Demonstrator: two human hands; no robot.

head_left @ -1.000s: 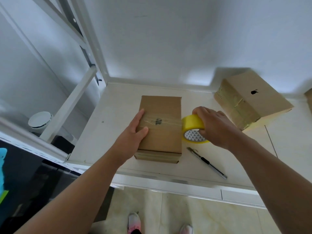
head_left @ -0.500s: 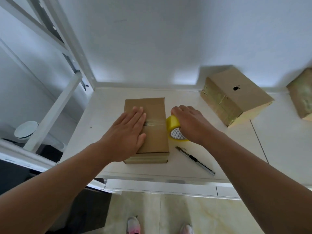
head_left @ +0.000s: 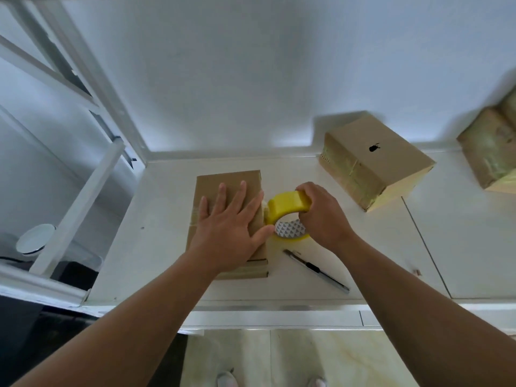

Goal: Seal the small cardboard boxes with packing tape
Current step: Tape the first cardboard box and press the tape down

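Palm down, the left hand [head_left: 229,233] lies splayed flat on the box [head_left: 229,177], holding nothing. Just right of it, the right hand [head_left: 321,219] curls its grip around the yellow tape roll [head_left: 287,203], upright beside the box's edge on the tabletop [head_left: 156,247].

Right-edge box [head_left: 488,155] cropped, shoes [head_left: 227,380] cut off

- Tape roll [head_left: 289,203]: was bright yellow; its core [head_left: 290,229] was white, printed with small dark triangles.
- Near box [head_left: 231,180]: was plain brown cardboard.
- Second box [head_left: 363,135]: was brown, with one black mark on top (small, fruit-shaped); its side faces showed yellowish-green.
- Third box [head_left: 491,152], at the right edge: was brown with a greenish sheen.
- Knife [head_left: 315,270]: was silver with a black slider.
- Worktop [head_left: 156,247]: was white.
- Floor [head_left: 321,356]: was cream, faintly veined.
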